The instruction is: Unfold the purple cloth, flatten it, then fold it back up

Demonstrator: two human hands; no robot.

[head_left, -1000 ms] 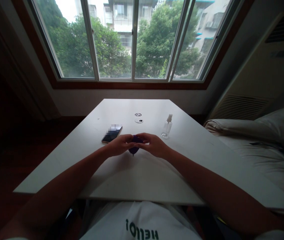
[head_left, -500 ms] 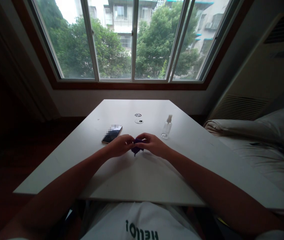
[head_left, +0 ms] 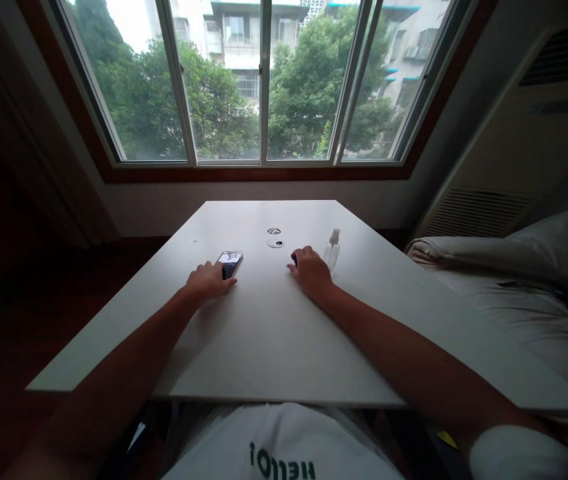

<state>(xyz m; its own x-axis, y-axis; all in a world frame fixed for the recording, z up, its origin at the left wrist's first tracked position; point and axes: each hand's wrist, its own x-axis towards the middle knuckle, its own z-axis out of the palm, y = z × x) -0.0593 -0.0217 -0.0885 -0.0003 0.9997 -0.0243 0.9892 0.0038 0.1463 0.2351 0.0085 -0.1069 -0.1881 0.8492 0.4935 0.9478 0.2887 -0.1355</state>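
- The window filled the far wall, with trees and buildings beyond it.
- The white table ran from the person's lap towards the window; a bed with a pillow lay just beside its right edge.
- The person's white shirt showed under the near table edge, and both forearms reached forward over the top.
- The left hand lay flat and spread on the table, palm down, its fingertips touching the near end of the phone. It gripped nothing.
- The right hand rested knuckles up with its fingers curled under. It was closed over a small purple thing, of which only a sliver peeped out at the fingertips; what the thing was could not be told.
- The phone lay face up, left of the table's middle and well apart from the right hand.
- A small clear spray bottle stood upright just beyond the right hand, near it, though whether they touched could not be told.
- Two little round discs lay between phone and bottle, farther back.
- As a judgement, the step in hand was the left hand taking hold of the phone while the right kept the purple thing bunched up.
- Lifting so thin and flat a phone would call for fingertips worked under one edge, or a slide towards the table's rim.
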